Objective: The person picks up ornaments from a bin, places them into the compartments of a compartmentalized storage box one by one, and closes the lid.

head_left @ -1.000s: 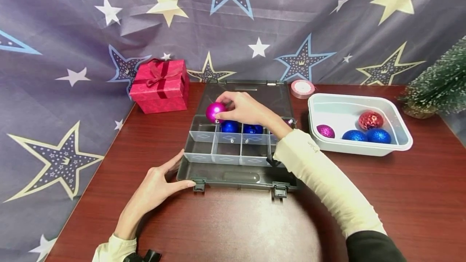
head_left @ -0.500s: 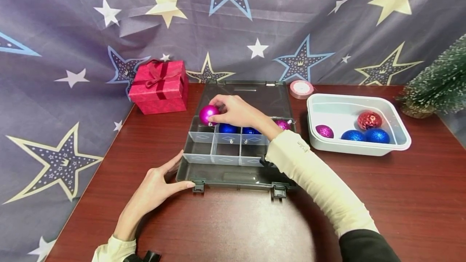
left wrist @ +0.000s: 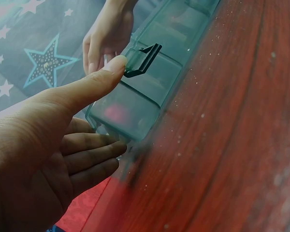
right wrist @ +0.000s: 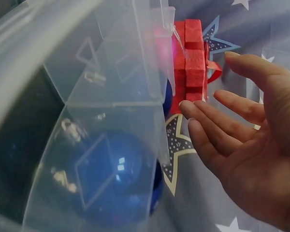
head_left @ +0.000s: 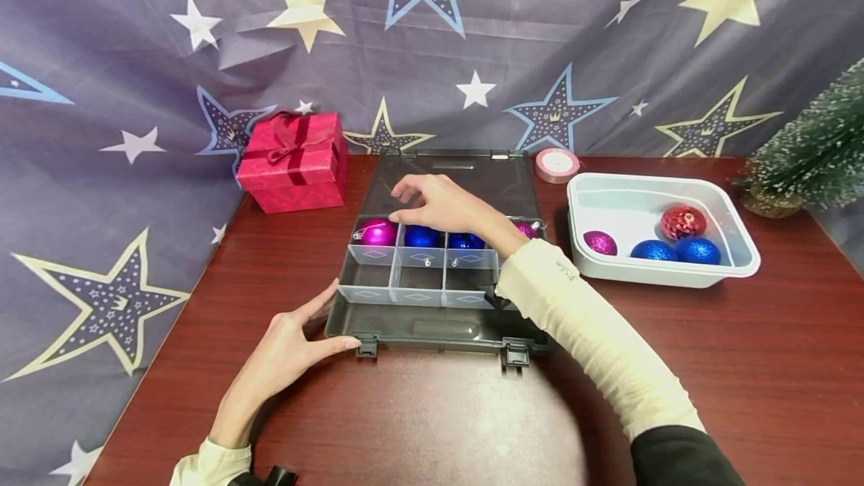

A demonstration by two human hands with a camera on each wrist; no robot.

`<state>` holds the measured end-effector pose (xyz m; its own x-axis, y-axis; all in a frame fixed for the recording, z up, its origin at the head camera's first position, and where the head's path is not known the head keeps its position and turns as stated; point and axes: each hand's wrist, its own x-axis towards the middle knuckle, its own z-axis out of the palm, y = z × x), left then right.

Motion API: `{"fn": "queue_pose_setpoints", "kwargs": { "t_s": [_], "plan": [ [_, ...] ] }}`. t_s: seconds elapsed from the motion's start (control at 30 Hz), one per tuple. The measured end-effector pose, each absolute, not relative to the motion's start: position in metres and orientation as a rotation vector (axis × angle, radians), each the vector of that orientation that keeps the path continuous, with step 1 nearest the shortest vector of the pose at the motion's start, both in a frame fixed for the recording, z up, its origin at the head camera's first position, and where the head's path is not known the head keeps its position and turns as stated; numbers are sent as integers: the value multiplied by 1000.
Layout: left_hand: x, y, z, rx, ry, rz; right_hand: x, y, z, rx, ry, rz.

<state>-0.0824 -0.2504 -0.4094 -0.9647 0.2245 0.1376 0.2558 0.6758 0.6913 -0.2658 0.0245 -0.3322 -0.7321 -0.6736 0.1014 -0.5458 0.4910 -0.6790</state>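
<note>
Wooden table (head_left: pixel 432 411): case (head_left: pixel 385 319) and tub (head_left: pixel 648 274) hold baubles (head_left: pixel 378 232).

In the head view, my right sleeve (head_left: pixel 594 336) hides much of the near right compartment of the box (head_left: pixel 405 317), and the sleeve's lettering is too small to read. The tree (head_left: pixel 820 148) at the far right corner of the table (head_left: pixel 776 366) is cut off. In the left wrist view, the pink ball (left wrist: pixel 117 113) is just a blur
</note>
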Motion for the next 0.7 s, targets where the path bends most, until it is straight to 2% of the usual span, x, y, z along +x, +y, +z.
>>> {"fn": "queue_pose_setpoints", "kwargs": {
  "t_s": [0.7],
  "plan": [
    [-82, -250, -410, -406, -2831, -1171, -254, 108, -313, -920, 2664, -1138]
  ]
}}
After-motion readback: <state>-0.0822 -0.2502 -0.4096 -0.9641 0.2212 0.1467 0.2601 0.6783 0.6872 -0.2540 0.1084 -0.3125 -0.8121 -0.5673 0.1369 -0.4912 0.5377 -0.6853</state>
